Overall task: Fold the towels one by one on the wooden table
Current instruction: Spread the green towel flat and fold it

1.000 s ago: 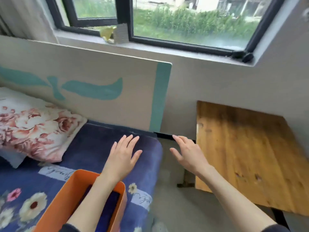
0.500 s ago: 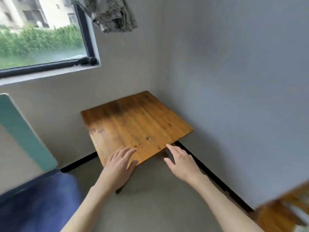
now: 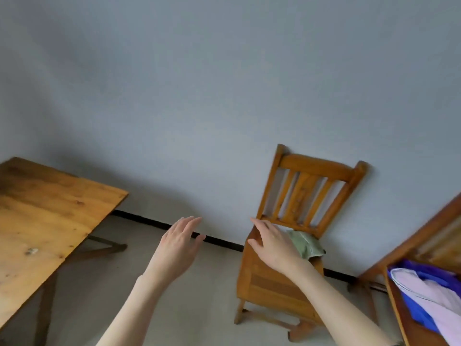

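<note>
I am holding both hands out in front of me, palms down, and neither is gripping anything. My left hand (image 3: 180, 245) is hanging in the air with its fingers straight and slightly spread. My right hand (image 3: 273, 245) is reaching over the seat of the one wooden chair (image 3: 272, 283), fingers extended and loose. Just beyond my right hand, one crumpled green towel (image 3: 305, 243) is lying on the chair seat. Farther right of that hand, one pale pink cloth (image 3: 429, 293) is lying on one blue cloth (image 3: 421, 270) in a wooden cabinet (image 3: 424, 236). The single wooden table (image 3: 45, 221) is standing well off to the left of my left hand.
</note>
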The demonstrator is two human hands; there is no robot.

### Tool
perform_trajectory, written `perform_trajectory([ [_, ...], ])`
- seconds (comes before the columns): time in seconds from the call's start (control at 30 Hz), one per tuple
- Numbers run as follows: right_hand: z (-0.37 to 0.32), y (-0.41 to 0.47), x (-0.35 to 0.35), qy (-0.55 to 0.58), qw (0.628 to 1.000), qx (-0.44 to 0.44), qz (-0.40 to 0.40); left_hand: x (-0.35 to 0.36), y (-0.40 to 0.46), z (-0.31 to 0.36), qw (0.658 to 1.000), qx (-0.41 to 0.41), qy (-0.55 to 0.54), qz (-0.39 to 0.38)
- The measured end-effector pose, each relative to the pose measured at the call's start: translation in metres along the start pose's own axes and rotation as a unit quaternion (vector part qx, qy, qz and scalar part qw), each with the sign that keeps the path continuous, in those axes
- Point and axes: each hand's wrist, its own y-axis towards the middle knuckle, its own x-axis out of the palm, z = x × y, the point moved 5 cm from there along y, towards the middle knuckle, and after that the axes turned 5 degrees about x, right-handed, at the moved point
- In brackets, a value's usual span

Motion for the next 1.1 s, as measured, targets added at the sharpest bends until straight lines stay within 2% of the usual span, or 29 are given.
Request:
perform_trajectory([
  [0.23, 0.132, 0.006, -0.012, 0.036, 0.991, 0.127, 0.011, 0.105, 0.084, 0.063, 0.991, 0.063, -0.018, -0.113],
  [0.57, 0.280, 0.052, 0.015, 0.079, 0.958, 0.272, -0.044, 0.264, 0.197, 0.101, 0.959, 0.075, -0.032, -0.273],
  [0.87, 0.404, 0.086, 0.095, 0.098, 0.931, 0.331, -0.121, 0.409, 0.207, 0.123, 0.905, 0.095, 0.015, -0.415],
  [1.0, 0.467, 0.104, 0.138, 0.070, 0.934, 0.320, -0.141, 0.475, 0.208, 0.124, 0.904, 0.067, 0.012, -0.421],
  [1.1, 0.506, 0.118, 0.167, 0.033, 0.946, 0.299, -0.120, 0.522, 0.211, 0.128, 0.907, 0.046, -0.016, -0.419],
])
